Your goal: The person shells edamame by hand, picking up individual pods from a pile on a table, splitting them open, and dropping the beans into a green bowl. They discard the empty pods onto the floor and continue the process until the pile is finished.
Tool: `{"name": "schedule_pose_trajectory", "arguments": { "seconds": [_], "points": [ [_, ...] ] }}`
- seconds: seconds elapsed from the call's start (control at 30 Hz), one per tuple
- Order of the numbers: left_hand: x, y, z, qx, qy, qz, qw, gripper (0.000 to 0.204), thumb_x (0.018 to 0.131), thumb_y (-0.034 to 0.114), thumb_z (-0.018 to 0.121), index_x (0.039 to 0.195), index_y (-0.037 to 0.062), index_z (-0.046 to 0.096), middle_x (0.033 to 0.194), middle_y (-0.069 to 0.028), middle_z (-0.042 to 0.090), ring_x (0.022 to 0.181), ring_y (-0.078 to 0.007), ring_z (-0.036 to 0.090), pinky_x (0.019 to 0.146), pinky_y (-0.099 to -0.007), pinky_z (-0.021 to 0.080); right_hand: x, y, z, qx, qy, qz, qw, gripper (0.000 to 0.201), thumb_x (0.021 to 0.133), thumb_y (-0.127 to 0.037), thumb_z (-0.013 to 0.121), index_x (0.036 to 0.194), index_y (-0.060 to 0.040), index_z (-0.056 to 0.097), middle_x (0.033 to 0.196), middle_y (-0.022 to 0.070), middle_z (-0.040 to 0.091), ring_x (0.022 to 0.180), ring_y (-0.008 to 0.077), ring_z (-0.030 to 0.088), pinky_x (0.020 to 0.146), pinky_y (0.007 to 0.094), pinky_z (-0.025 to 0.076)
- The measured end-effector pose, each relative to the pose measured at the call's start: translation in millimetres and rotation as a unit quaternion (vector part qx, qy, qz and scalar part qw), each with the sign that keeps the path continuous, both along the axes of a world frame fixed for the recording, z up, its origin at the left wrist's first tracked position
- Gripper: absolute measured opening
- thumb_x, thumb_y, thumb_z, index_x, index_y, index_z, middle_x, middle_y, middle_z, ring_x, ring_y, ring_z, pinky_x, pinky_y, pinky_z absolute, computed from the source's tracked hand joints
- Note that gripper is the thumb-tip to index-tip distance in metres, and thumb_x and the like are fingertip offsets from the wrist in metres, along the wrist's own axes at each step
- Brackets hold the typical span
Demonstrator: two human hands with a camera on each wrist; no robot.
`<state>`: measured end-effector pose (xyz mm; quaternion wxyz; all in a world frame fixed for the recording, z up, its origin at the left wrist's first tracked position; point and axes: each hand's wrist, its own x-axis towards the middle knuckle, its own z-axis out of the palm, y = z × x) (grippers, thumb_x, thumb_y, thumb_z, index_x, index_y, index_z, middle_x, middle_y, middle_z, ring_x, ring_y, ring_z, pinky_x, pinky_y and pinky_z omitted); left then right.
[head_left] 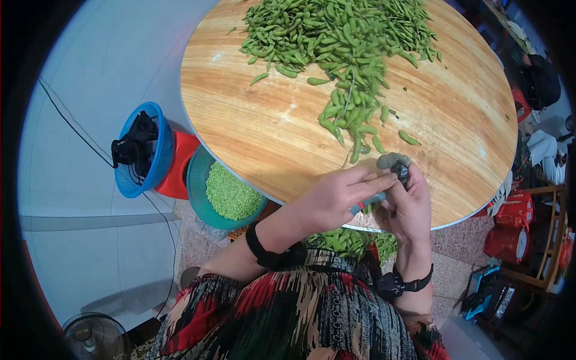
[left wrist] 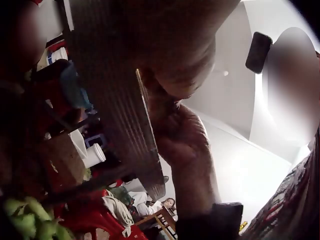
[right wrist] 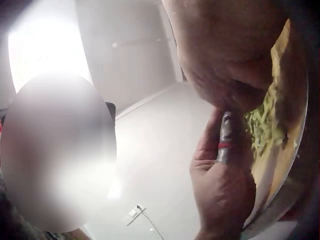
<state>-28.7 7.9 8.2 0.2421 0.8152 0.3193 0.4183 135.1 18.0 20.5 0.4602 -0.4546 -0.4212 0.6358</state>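
Hands, 2, bare but for finger coverings, brought together over the near edge of the round wooden tabletop (head_left: 252, 126), right of its middle.

Left hand (head_left: 351, 189): fingers bent, tips drawn close together and meeting the fingers of the other hand; grey covering (right wrist: 227, 131) on the thumb, with 1 red band (right wrist: 225, 145). Whether anything is pinched cannot be told.

Right hand (head_left: 411, 195): fingers curved towards the other hand's tips, grey and dark coverings (head_left: 393, 160) at the fingertips. Hold hidden where the 2 hands meet; contents cannot be told.

Green pods (head_left: 336, 42): 1 large heap at the far edge of the tabletop, a trailing spread reaching towards the near edge, just beyond the hands; a few lie apart on either side. Further pods (head_left: 342, 241) below the near edge, in front of the patterned garment (head_left: 288, 306).

Green basin (head_left: 198, 207): below the left part of the near edge, containing small pale green beans (head_left: 231, 192).

Blue basket (head_left: 129, 185): left of the tabletop, above a red stool (head_left: 180, 165), holding black items (head_left: 138, 141).

Black wrist straps, 2: 1 per wrist.
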Motion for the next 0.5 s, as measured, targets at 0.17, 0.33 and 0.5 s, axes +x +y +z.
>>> {"name": "schedule_pose_trajectory", "arguments": {
  "seconds": [0.17, 0.33, 0.5],
  "points": [
    [-5.6, -1.2, -3.1, -0.233, -0.225, 0.126, 0.938, 0.030, 0.076, -0.005, 0.052, 0.105, 0.0027, 0.054, 0.085, -0.0057, 0.055, 0.072, -0.0123, 0.053, 0.057, -0.0205, 0.042, 13.3, -0.7, 3.7, -0.019, 0.095, 0.166, 0.981, 0.022, 0.081, -0.005, 0.057, 0.102, 0.0001, 0.055, 0.081, 0.0019, 0.059, 0.066, 0.0108, 0.055, 0.057, 0.0223, 0.044],
    [-18.7, 7.8, -7.9, -0.372, -0.519, 0.031, 0.769, 0.019, 0.081, -0.004, 0.049, 0.098, 0.0035, 0.054, 0.084, -0.0028, 0.054, 0.071, -0.0059, 0.049, 0.056, -0.0151, 0.037, 6.5, 13.0, 26.8, 0.183, -0.410, 0.141, 0.883, 0.020, 0.079, -0.011, 0.058, 0.097, -0.0011, 0.060, 0.067, 0.0173, 0.059, 0.061, 0.0260, 0.060, 0.060, 0.0326, 0.048],
    [-6.9, 7.1, -7.0, -0.387, -0.407, 0.072, 0.824, 0.022, 0.083, 0.002, 0.055, 0.105, 0.0036, 0.058, 0.086, -0.0038, 0.056, 0.074, -0.0084, 0.052, 0.059, -0.0181, 0.041, -3.0, 41.2, 4.0, 0.313, -0.581, 0.041, 0.751, 0.017, 0.079, -0.012, 0.058, 0.089, 0.0010, 0.058, 0.069, 0.0197, 0.059, 0.067, 0.0332, 0.059, 0.060, 0.0396, 0.046]
  ]
}}
